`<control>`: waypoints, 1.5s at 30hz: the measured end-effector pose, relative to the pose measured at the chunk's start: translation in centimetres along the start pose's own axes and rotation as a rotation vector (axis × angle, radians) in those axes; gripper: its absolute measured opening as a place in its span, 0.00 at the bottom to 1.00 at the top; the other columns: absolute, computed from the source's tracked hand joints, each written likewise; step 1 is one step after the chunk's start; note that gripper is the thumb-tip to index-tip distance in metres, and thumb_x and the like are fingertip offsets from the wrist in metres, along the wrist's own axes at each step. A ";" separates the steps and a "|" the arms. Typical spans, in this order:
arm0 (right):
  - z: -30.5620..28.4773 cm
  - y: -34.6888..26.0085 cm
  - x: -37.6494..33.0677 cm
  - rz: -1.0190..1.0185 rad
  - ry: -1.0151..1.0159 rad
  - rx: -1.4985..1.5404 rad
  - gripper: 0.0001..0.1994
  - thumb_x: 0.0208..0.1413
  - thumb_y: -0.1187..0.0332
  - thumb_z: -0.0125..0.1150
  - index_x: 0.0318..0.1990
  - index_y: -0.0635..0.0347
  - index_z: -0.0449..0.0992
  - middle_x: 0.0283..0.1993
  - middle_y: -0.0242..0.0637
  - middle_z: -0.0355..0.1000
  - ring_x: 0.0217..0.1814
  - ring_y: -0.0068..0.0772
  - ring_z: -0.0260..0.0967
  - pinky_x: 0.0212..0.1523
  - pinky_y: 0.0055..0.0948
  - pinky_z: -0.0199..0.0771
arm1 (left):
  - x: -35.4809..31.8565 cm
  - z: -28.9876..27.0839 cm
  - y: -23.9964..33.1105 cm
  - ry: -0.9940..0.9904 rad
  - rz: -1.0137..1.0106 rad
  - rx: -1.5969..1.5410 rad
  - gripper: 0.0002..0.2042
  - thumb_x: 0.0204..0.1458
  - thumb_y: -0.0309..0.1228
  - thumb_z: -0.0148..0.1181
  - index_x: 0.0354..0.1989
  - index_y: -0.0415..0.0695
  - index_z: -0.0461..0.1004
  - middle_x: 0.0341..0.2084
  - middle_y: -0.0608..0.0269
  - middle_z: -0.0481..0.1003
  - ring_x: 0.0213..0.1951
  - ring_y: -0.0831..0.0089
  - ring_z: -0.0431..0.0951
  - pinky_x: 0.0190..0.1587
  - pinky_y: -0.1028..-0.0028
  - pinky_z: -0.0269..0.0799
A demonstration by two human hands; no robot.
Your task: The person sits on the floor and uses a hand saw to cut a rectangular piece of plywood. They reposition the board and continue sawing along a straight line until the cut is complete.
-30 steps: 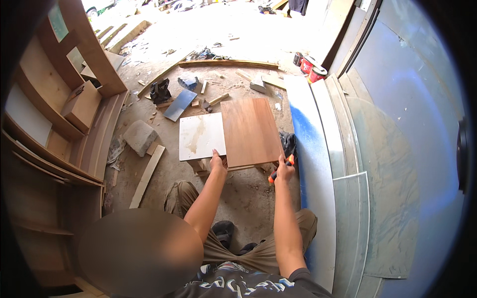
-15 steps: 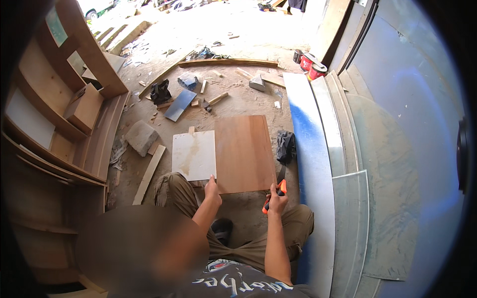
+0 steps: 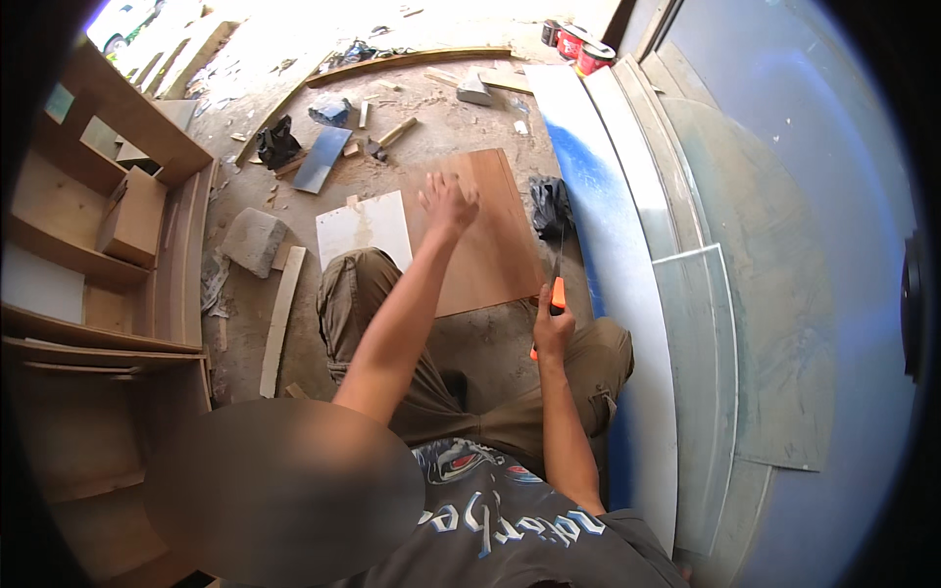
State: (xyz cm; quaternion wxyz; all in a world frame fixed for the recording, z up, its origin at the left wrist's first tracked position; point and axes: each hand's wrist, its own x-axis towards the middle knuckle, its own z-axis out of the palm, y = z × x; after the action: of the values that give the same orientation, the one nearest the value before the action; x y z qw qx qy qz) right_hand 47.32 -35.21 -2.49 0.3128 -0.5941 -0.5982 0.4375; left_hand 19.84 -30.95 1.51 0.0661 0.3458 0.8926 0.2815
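Observation:
I sit on a dusty concrete floor with a brown laminate sheet (image 3: 490, 245) lying in front of my knees. My left hand (image 3: 447, 204) is raised over the sheet's middle, fingers loosely curled, holding nothing I can see. My right hand (image 3: 552, 328) is shut on the orange handle of a utility knife (image 3: 556, 284), whose dark blade points away along the sheet's right edge. A white board (image 3: 361, 228) lies flat beside the brown sheet on its left, touching it.
A curved wooden shelf unit (image 3: 108, 245) stands at the left. A long blue-and-white panel (image 3: 598, 206) and a glass pane (image 3: 706, 353) lie at the right. A dark rag (image 3: 551, 203), a stone block (image 3: 253, 240), wood strips, scraps and red cans (image 3: 583, 49) litter the floor.
My left hand has lifted off the sheet's near edge and reached forward over its middle. My right hand has stayed by the right edge with the knife. The view has tilted down.

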 end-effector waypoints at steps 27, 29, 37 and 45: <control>2.2 -4.9 7.9 -0.331 0.114 0.041 0.16 0.60 0.58 0.65 0.41 0.65 0.75 0.31 0.39 0.80 0.35 0.36 0.79 0.38 0.36 0.76 | 8.9 2.3 -7.0 0.153 0.212 -0.170 0.39 0.52 0.58 0.56 0.66 0.42 0.63 0.68 0.54 0.60 0.73 0.58 0.49 0.72 0.44 0.30; 2.0 -5.1 11.8 -0.441 0.030 -0.035 0.16 0.59 0.59 0.65 0.42 0.66 0.74 0.33 0.40 0.80 0.36 0.40 0.79 0.40 0.37 0.76 | 7.3 1.6 -7.2 0.138 0.113 0.052 0.43 0.49 0.62 0.59 0.67 0.43 0.60 0.70 0.53 0.56 0.73 0.58 0.47 0.71 0.42 0.31; 7.3 -5.2 16.4 -0.280 -0.258 -0.247 0.21 0.52 0.54 0.73 0.33 0.62 0.71 0.29 0.39 0.76 0.31 0.34 0.74 0.34 0.35 0.72 | -1.7 -8.4 -14.4 -0.080 -0.639 0.224 0.67 0.32 0.74 0.64 0.74 0.40 0.39 0.75 0.49 0.37 0.76 0.58 0.32 0.69 0.35 0.28; 6.7 -5.7 17.8 0.021 -0.515 -0.048 0.17 0.47 0.59 0.78 0.29 0.56 0.72 0.26 0.21 0.69 0.27 0.16 0.62 0.30 0.19 0.65 | -8.4 -10.0 -25.0 -0.068 -1.164 -0.373 0.48 0.48 0.70 0.55 0.58 0.29 0.68 0.54 0.40 0.72 0.58 0.52 0.71 0.61 0.62 0.63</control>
State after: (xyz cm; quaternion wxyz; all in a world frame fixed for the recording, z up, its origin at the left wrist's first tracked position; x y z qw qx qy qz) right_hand 37.12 -18.21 -2.75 0.1317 -0.4766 -0.6620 0.5633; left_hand 8.53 -56.07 -4.46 0.2971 -0.2070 0.8681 0.3395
